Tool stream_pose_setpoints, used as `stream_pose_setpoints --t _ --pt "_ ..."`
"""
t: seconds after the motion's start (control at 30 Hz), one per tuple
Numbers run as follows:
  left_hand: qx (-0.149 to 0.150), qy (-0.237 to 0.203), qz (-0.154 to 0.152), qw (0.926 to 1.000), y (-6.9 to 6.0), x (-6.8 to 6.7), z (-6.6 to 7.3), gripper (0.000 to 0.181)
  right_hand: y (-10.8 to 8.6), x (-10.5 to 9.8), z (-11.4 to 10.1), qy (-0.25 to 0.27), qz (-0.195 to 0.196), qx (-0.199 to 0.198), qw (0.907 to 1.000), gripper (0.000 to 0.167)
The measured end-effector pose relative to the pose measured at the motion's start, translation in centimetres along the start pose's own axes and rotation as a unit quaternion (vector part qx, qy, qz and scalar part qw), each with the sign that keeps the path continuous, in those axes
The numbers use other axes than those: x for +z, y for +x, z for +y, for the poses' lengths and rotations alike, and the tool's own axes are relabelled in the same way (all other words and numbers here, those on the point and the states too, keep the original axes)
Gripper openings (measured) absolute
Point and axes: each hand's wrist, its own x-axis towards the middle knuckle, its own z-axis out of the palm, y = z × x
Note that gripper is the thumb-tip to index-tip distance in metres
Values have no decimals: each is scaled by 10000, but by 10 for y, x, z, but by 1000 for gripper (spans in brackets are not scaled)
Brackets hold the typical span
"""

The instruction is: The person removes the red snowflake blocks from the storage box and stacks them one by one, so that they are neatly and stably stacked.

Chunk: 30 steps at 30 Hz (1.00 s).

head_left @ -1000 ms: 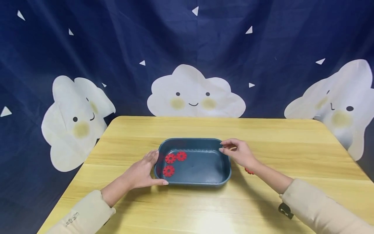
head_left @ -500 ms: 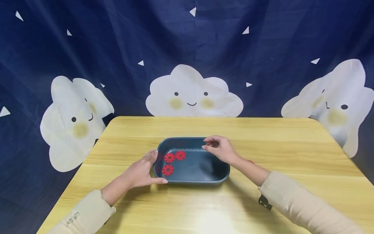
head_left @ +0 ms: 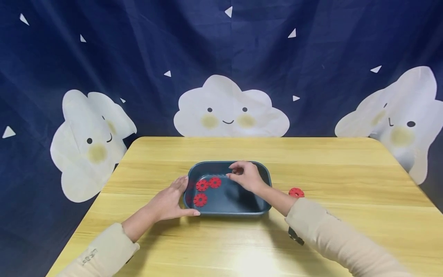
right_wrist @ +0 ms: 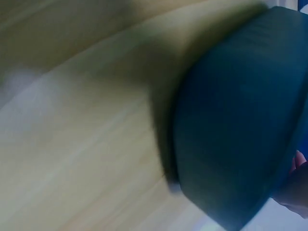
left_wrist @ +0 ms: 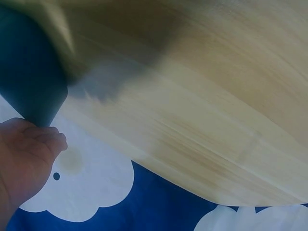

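A dark teal tray [head_left: 226,213] stands on the wooden table, with three red notched discs [head_left: 200,199] lying at its left end. My left hand [head_left: 165,202] grips the tray's left end, thumb along the front rim and fingers at the left side; the left wrist view shows this hand [left_wrist: 29,159] beside the tray's wall [left_wrist: 33,62]. Over the tray's back right part hovers my right hand [head_left: 247,177], its fingers bent and thumb near the index finger. Whether something is between them is unclear. The right wrist view shows the tray's outer wall [right_wrist: 231,115] and part of the hand [right_wrist: 294,190].
Another red disc [head_left: 296,192] lies on the table right of the tray, just behind my right forearm. A dark blue curtain [head_left: 145,96] with white cloud faces hangs behind the table's far edge [head_left: 311,137].
My right hand has moved left from the tray's right rim to above its inside. The red disc on the right, partly hidden behind the forearm before, shows more. My left hand stays at the tray.
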Motion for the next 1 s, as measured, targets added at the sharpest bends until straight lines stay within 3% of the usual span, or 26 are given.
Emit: stream_pose_setpoints --t 0.43,0.73,0.87,1.0 --pt "40 -24 37 10000 1 2 -2 113 13 39 2 -236 82 193 9995 24" --pt "-40 -54 27 10000 0 1 -1 114 16 62 2 -1019 98 871 9909 30" --pt "14 -12 68 10000 -1 1 0 113 14 67 5 -1393 222 936 9856 31" --pt "96 18 103 9999 -1 1 -1 112 13 70 6 -1752 238 754 9813 31"
